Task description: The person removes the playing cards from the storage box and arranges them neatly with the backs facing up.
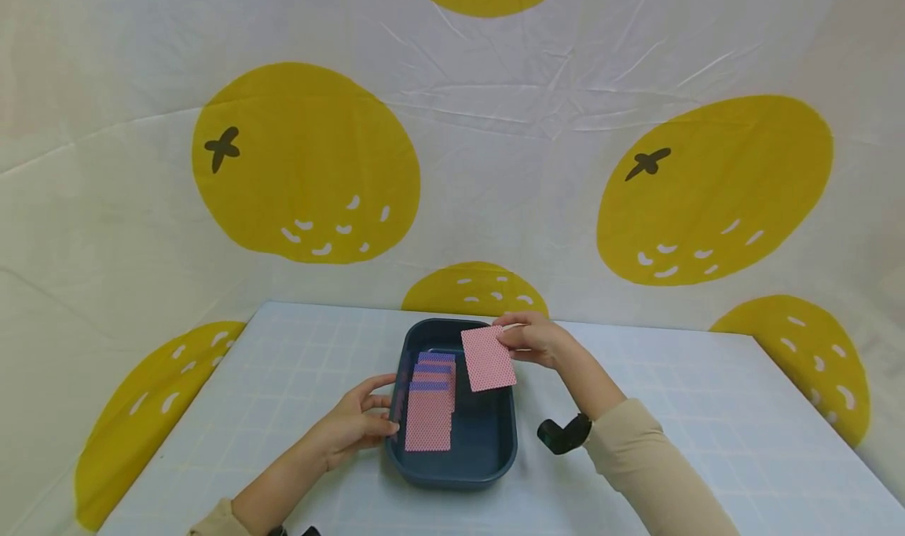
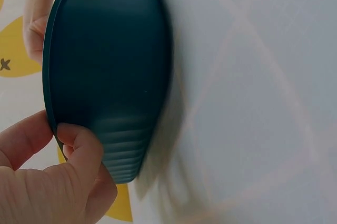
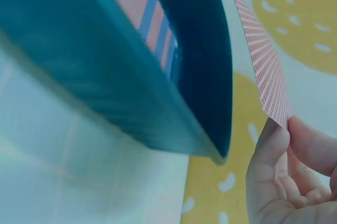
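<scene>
Card [image 1: 486,361] up at the tray's [image 1: 481,449] far right side, long axis nearly along the tray's; right hand [image 1: 533,341] pinches its edge, overlapping cards [image 1: 428,420] lie leftward inside, left hand [image 1: 356,422] gripping the left rim.

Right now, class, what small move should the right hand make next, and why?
Probably lower the red-backed card onto the bare right side of the tray: the right hand pinches it clear of the tray, the overlapping cards lie along the left side, and the left hand has its grip on the rim.
</scene>
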The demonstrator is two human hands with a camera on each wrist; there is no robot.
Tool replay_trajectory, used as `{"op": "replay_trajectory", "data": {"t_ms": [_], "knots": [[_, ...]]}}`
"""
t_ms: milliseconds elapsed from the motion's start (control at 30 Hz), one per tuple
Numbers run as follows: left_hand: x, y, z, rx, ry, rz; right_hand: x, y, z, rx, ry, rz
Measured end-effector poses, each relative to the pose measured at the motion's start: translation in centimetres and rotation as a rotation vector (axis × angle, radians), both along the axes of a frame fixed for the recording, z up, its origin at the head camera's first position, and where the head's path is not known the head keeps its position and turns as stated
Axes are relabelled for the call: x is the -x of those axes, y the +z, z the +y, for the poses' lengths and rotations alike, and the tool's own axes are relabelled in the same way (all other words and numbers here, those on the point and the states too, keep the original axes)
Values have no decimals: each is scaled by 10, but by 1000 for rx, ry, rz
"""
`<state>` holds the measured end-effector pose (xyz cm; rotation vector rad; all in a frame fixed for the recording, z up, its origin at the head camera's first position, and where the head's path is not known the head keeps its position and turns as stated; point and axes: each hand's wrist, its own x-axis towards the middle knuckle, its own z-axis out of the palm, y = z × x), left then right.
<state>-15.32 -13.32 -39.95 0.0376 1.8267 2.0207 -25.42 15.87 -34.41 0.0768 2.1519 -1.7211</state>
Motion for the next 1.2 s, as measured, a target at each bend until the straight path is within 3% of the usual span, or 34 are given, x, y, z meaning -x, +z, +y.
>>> {"op": "replay_trajectory", "data": {"t_ms": [533,1200], "knots": [[-2,0,0,-9,-7,10,-2,5,38,-9,-66,-22],[0,-3,-3,-42,-31,7,-4,-14,73,40,-134,-70]]}}
